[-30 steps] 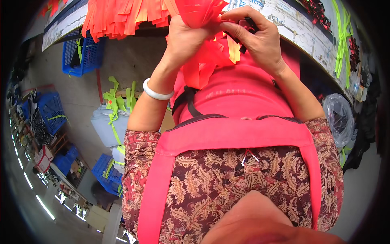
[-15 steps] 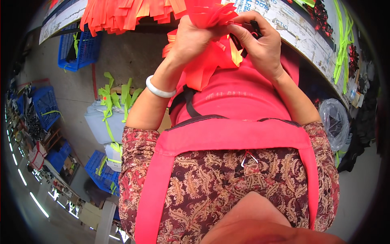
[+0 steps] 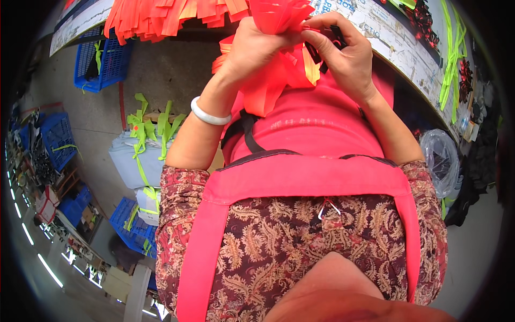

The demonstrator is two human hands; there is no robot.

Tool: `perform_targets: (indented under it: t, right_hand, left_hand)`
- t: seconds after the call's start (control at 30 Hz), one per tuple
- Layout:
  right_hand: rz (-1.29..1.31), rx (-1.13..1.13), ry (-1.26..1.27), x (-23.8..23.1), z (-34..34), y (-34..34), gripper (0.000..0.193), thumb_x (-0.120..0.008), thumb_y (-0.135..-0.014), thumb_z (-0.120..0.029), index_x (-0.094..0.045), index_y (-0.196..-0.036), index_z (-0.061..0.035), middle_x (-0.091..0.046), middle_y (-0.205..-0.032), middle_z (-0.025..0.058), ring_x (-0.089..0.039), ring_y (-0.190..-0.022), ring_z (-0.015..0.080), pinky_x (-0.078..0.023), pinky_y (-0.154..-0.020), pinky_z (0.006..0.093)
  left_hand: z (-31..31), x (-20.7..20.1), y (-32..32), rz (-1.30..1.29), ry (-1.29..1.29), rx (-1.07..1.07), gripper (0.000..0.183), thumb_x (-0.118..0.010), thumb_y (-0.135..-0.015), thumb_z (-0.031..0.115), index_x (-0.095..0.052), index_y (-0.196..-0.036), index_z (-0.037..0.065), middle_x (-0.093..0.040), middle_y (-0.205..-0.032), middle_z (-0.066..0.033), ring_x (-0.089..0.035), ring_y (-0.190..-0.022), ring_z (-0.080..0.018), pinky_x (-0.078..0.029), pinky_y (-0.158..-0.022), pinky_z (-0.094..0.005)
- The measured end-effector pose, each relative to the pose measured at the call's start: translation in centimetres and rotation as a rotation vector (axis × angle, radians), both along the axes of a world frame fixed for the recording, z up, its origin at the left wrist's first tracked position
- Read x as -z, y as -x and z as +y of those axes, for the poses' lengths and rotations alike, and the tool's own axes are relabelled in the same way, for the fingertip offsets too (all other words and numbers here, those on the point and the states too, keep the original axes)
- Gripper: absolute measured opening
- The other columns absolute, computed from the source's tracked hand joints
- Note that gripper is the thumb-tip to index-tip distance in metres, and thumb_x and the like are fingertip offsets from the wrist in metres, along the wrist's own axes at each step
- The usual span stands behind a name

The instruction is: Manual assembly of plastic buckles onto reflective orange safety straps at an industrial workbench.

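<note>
My left hand (image 3: 257,48) is closed round the gathered middle of a bundle of orange-red fabric strips (image 3: 276,13). The strips fan out above the fist, and longer ones hang below it over my red apron (image 3: 316,115). Close by on the right, my right hand (image 3: 343,59) is closed, thumb and forefinger pinched together at the bundle's edge. A small black tool (image 3: 339,36) sits in that right hand, with black parts showing on both sides of the fingers. Its exact kind and working end are hidden. What the fingertips pinch is too small to make out.
More orange-red strips (image 3: 161,19) hang over the edge of the worktable (image 3: 399,51). Yellow-green strips (image 3: 453,59) lie on its right side. At left stand a blue crate (image 3: 102,64) and a tied grey stack (image 3: 134,155). A clear plastic bag (image 3: 440,161) is at right.
Both hands stay close together at the bundle. The strips above my left fist now stand more upright, and my right fingers have shifted slightly. The whole view has moved a little.
</note>
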State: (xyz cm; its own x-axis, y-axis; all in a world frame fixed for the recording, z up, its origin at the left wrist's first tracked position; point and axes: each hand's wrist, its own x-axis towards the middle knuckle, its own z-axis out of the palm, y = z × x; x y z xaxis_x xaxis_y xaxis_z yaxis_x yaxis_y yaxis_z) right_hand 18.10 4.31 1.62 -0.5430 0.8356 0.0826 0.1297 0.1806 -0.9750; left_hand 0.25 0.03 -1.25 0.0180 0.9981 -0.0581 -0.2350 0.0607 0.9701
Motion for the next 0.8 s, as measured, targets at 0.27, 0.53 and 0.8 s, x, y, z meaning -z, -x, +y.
perform_targets:
  t: [0.27,0.53,0.8]
  right_hand:
    - [0.004,-0.034,-0.192,0.2,-0.3,0.5,0.014,-0.065,-0.087,-0.002,-0.061,-0.101,0.0001,-0.060,-0.089,0.0010,-0.058,-0.079,0.0052,-0.046,-0.072,0.0185]
    - [-0.026,-0.086,-0.177,0.1,0.0,0.2,0.013,-0.066,-0.087,-0.002,-0.062,-0.099,-0.0003,-0.060,-0.087,0.0005,-0.055,-0.076,0.0041,-0.045,-0.069,0.0194]
    - [-0.018,0.041,0.030,0.8,0.1,-0.5,0.016,-0.064,-0.091,-0.013,-0.064,-0.103,-0.0021,-0.060,-0.075,-0.0037,-0.051,-0.064,0.0004,-0.039,-0.054,0.0153]
  left_hand:
    - [-0.1,0.4,0.6,-0.114,0.089,0.066,0.023,-0.063,-0.081,-0.004,-0.065,-0.103,-0.001,-0.064,-0.085,-0.0023,-0.059,-0.075,-0.0109,-0.048,-0.067,-0.0259]
    - [-0.5,0.7,-0.1,0.026,-0.089,-0.056,0.022,-0.063,-0.081,-0.005,-0.068,-0.102,0.000,-0.066,-0.081,-0.0036,-0.061,-0.072,-0.0104,-0.049,-0.063,-0.0252]
    - [0.4,0.5,-0.2,-0.021,0.015,0.032,0.017,-0.068,-0.082,0.002,-0.067,-0.098,-0.003,-0.067,-0.078,-0.0070,-0.064,-0.070,-0.0131,-0.052,-0.064,-0.0269]
